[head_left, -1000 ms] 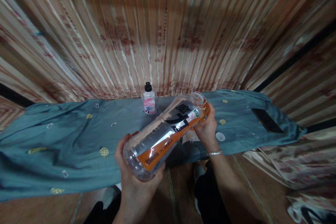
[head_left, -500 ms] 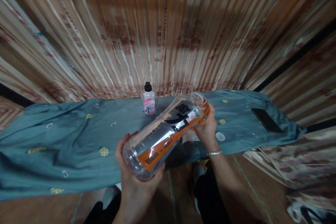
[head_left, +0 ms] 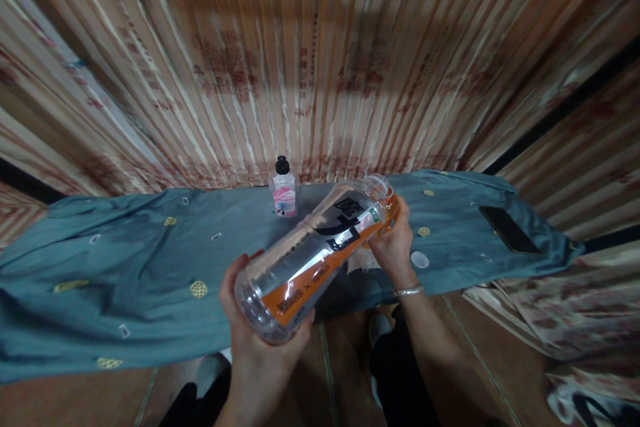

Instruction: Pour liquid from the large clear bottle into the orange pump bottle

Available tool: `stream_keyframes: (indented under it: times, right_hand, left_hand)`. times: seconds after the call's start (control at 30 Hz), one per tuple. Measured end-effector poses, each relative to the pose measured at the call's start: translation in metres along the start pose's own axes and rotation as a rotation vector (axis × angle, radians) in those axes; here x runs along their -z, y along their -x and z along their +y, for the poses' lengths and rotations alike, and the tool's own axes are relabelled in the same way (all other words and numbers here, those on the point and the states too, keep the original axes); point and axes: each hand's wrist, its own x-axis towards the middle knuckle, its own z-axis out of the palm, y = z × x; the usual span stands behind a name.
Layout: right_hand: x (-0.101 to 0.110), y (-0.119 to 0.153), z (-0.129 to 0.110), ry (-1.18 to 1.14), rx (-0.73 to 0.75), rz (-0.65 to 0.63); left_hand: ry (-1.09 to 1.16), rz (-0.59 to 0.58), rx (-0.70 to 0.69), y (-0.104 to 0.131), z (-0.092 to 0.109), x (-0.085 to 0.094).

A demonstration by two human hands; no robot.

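A large clear plastic bottle [head_left: 305,260] with an orange and black label lies tilted across the middle of the view, its base near me and its uncapped mouth up to the right. My left hand [head_left: 260,340] is wrapped around the base. At the mouth end, my right hand [head_left: 395,243] is closed around an orange see-through container [head_left: 393,208], mostly hidden behind the bottle's neck and my fingers. The two touch or overlap there; I cannot tell which. No liquid stream can be made out.
A small clear bottle [head_left: 285,193] with a black cap and pink label stands at the back of the cloth-covered table [head_left: 150,267]. Right of my right hand lies a white round cap [head_left: 419,259]. Beneath it is a pale tissue-like piece [head_left: 361,260]. A dark phone [head_left: 509,229] lies far right. Curtains [head_left: 310,67] hang behind.
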Motion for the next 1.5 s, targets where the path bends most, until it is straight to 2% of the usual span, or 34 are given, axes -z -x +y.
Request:
stream_keyframes:
  times: [0.63,1.0,1.5]
  right_hand:
    - [-0.0007,-0.0005,0.0001,-0.031,0.007,-0.021]
    - [-0.0020,-0.0012,0.0007,-0.037,0.025,-0.023]
    - [-0.0022,-0.0020,0.0002,-0.026,-0.022,-0.031]
  left_hand:
    - [0.013,-0.005,-0.041,-0.0006,-0.0018,-0.0004]
    - [0.062,-0.014,-0.009,-0.0005,-0.0027,0.0002]
    - [0.038,-0.008,-0.028,-0.0016,-0.0025,-0.0017]
